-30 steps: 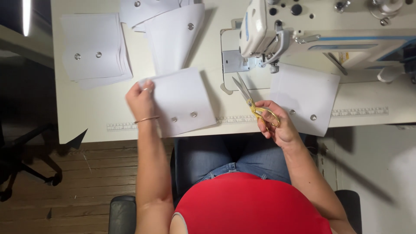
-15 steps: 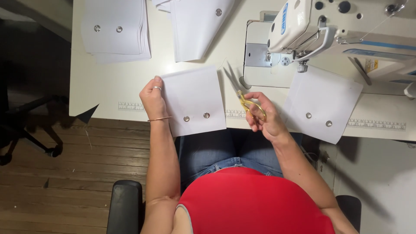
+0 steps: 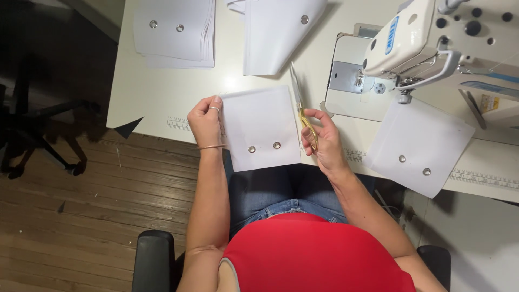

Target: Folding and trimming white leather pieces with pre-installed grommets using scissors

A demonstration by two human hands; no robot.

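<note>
Fingers of the left hand (image 3: 205, 120) pinch the left edge of a white rectangular fabric piece with two metal snaps (image 3: 261, 127), which lies at the near edge of the pale worktable (image 3: 151, 94), between both hands. Right hand (image 3: 321, 139), just beside the fabric's right edge, grips gold-handled scissors (image 3: 301, 105), blades pointing away. Beyond that hand stands a white sewing machine (image 3: 432, 38); to its right lies another white snapped fabric piece (image 3: 419, 145).
</note>
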